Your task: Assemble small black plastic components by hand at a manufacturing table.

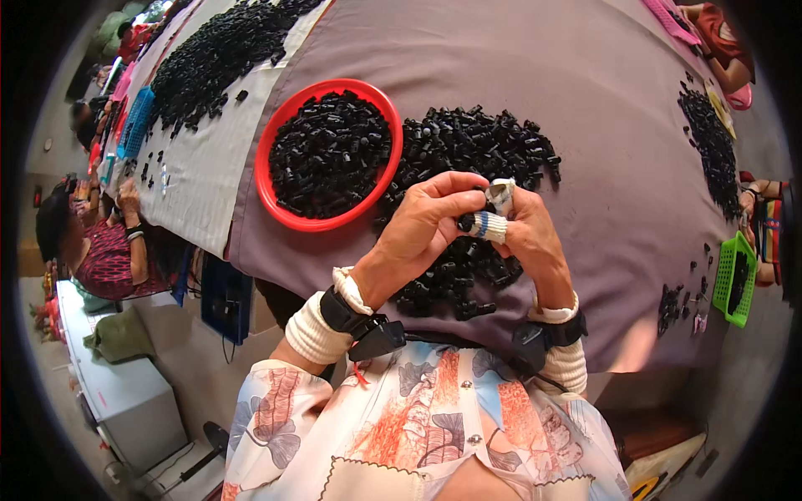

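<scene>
My left hand (pixel 423 219) and my right hand (pixel 536 237) meet over the near side of a heap of small black parts (pixel 480 142). White knitted finger covers (pixel 489 225), one with blue stripes, sit on fingers of my right hand. A small black part (pixel 465 222) shows between the hands, pinched at the fingertips. Both hands are closed, thumbs and fingers drawn together; the fingers partly hide what they grip. To the left of the heap stands a round red basin (pixel 266 184) full of the same kind of black parts.
A mauve cloth (pixel 618 108) covers the table. Another large black heap (pixel 217 63) lies on pale cloth at far left, beside a blue basket (pixel 136 123) and a seated person (pixel 109 259). At right are more black parts (pixel 710 142), a green basket (pixel 735 280) and other people.
</scene>
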`<state>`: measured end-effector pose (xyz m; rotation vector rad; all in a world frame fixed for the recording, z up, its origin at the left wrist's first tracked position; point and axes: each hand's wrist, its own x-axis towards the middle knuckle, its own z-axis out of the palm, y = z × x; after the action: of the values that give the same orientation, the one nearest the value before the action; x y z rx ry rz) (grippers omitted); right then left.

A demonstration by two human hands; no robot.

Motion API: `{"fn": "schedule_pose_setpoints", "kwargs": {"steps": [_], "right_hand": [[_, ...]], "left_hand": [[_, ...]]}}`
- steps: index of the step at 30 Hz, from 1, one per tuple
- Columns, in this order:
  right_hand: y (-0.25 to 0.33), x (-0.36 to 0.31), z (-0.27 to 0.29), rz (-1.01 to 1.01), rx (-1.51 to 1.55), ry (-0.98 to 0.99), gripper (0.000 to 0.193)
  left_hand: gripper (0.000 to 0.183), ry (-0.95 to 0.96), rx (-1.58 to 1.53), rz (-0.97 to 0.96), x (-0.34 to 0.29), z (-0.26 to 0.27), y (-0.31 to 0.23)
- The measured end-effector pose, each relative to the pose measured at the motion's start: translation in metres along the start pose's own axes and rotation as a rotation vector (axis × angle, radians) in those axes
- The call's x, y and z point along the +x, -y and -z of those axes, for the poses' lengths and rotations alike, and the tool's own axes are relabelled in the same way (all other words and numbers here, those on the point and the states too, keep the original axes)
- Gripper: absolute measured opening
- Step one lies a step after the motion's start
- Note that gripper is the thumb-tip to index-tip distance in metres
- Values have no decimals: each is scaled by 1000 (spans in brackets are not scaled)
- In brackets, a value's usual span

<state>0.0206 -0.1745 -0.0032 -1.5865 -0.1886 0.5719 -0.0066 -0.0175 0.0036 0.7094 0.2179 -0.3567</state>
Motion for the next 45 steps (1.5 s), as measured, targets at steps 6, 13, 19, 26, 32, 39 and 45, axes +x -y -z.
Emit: {"fn": "schedule_pose_setpoints", "kwargs": {"steps": [6,13,19,26,32,39,45], "right_hand": [[-2,-3,-2,-25,45,-44,26],[1,0,-4,-59,73,-63,23],[-5,2,-2,-71,-18,-2,27],[-4,2,1,-47,-115,-2,28],[-1,3,2,26,-212,2,30],[-5,2,3,41,-233,15,30],[-2,-1,3,62,-244,14,31]], "left_hand": [[17,-5,60,1,5,3,5],[20,40,11,27,1,5,0],[22,12,21,23,0,10,1],[20,14,24,33,0,6,0],[18,-11,36,29,2,6,1],[17,-32,73,27,3,4,2],[17,-5,81,28,4,9,3]]}}
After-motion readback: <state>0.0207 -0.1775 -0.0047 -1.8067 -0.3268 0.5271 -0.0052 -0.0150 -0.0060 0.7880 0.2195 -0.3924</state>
